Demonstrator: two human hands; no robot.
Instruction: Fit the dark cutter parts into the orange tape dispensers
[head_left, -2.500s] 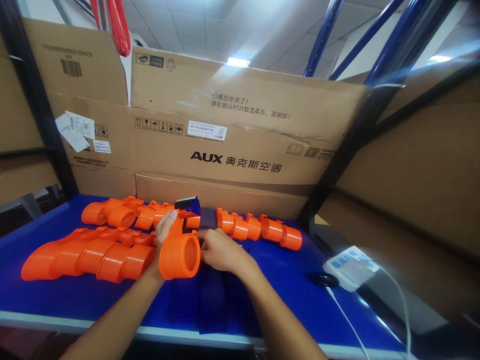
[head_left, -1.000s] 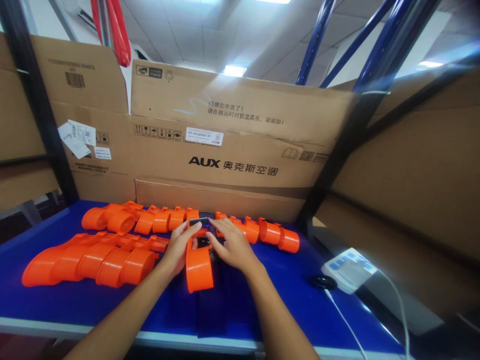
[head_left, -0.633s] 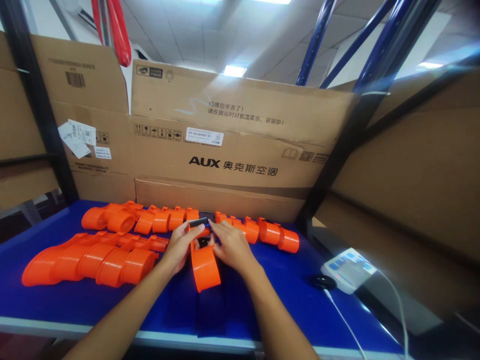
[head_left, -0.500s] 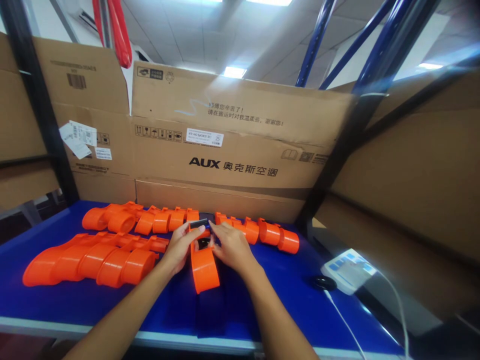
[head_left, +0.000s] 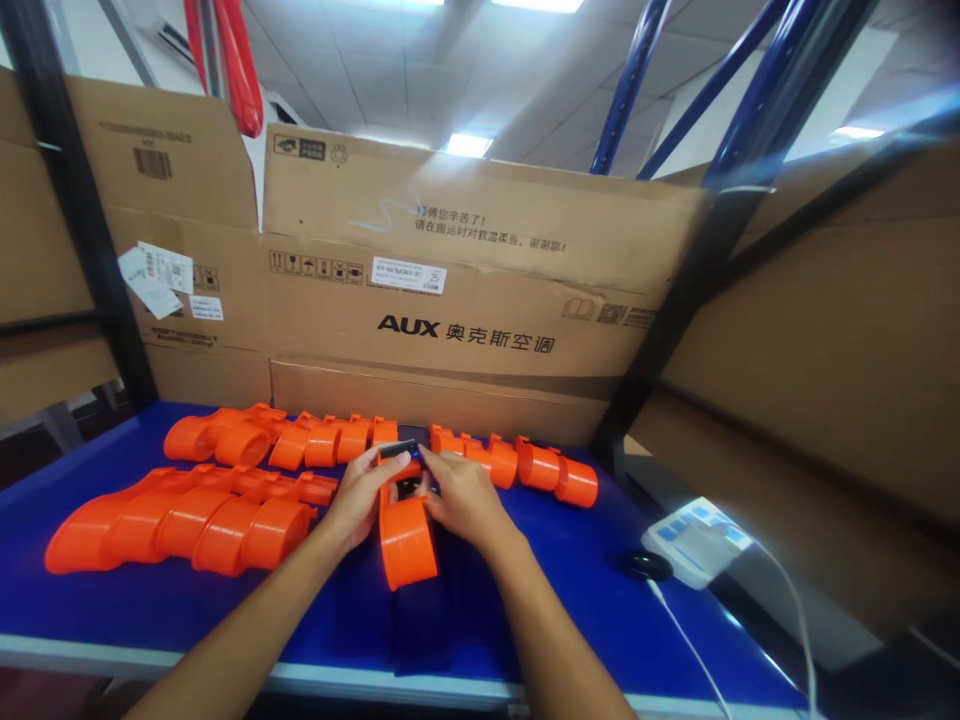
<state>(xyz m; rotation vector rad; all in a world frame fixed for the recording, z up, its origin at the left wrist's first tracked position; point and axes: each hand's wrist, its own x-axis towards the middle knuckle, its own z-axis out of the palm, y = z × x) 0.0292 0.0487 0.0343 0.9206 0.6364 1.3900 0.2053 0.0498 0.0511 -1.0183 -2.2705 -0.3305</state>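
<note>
Between my hands is an orange plastic part [head_left: 409,543] with a wide round ring at its lower end. My left hand [head_left: 360,500] is closed on its upper part, thumb laid along a small dark flat piece [head_left: 396,448] at the top. My right hand [head_left: 466,492] has its fingers bent against the other side, the index fingertip by a small blue bit [head_left: 415,453]. Whatever lies under the right fingers is hidden. Below the ring, a dark strip [head_left: 421,630] runs toward the table's front edge.
Several like orange parts lie in a row at front left [head_left: 180,520], with more along the back left [head_left: 322,440] and back right [head_left: 540,466]. On the right are a white device [head_left: 697,545] with a cable and a black round object [head_left: 649,566]. Cardboard [head_left: 465,365] walls the blue table [head_left: 570,600].
The ring end of the orange part has shifted very slightly left and down. Both hands keep almost the same place and grip.
</note>
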